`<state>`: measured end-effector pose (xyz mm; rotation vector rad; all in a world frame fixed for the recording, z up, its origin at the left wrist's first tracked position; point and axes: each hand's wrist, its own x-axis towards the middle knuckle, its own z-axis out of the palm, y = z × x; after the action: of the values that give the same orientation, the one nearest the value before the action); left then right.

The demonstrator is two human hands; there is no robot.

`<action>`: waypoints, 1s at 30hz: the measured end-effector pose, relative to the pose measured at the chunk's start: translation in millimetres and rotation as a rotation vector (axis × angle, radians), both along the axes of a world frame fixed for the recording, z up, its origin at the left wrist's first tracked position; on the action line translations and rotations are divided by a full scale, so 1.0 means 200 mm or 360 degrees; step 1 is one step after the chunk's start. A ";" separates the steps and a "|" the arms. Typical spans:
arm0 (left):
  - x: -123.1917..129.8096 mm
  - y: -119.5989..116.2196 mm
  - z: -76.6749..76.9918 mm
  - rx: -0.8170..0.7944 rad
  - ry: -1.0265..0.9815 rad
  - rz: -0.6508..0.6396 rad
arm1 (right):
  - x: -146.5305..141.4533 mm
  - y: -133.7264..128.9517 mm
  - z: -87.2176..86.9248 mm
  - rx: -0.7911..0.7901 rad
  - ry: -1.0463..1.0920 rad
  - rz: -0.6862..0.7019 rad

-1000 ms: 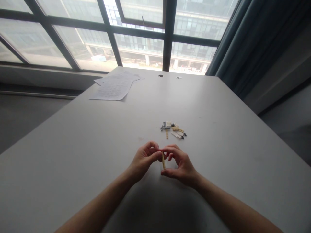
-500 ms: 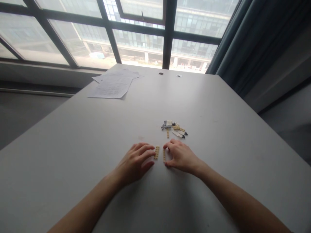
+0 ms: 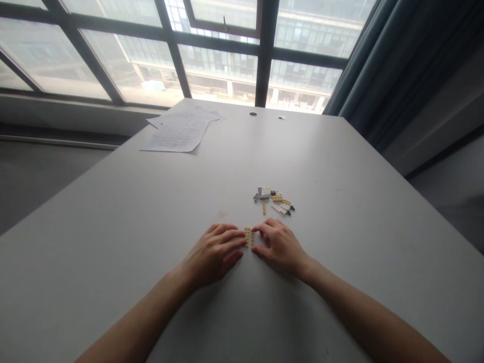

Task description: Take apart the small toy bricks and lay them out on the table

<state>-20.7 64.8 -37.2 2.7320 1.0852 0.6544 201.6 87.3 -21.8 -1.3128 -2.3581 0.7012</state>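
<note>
Two tan toy building plates with studs lie side by side on the table between my hands, a thin gap separating them. The fingertips of my left hand (image 3: 219,247) rest against the left edge of the wider tan plate (image 3: 247,236), fingers apart and thumb off it. My right hand (image 3: 282,244) grips the narrow tan plate (image 3: 252,241) by its two ends, between thumb and forefinger. Part of the wider plate is covered by my left fingers.
Beyond my hands lies a loose group of small building pieces, among them grey pieces (image 3: 263,197), a tan piece (image 3: 277,199) and black pieces (image 3: 289,213). Printed papers (image 3: 176,132) lie at the far left of the white table (image 3: 325,161), before the window.
The narrow plate has come left with my right hand, and the gap to the wider plate has shrunk. My left fingers have moved slightly right, onto the wider plate's edge.
</note>
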 end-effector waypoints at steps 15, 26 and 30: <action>0.01 0.00 0.01 -0.0015 -0.0055 0.0012 | -0.02 0.00 -0.03 0.0054 0.0092 -0.0069; 0.00 0.00 -0.01 0.0093 -0.0112 0.0089 | 0.02 0.11 -0.04 0.0346 0.0020 -0.0172; 0.01 0.00 -0.01 0.0118 -0.0129 0.0101 | 0.02 0.15 -0.03 0.0493 -0.0254 -0.0073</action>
<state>-19.2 64.5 -38.5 2.7155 1.1552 0.8232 204.7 117.2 -28.1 -1.3191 -2.4285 0.2107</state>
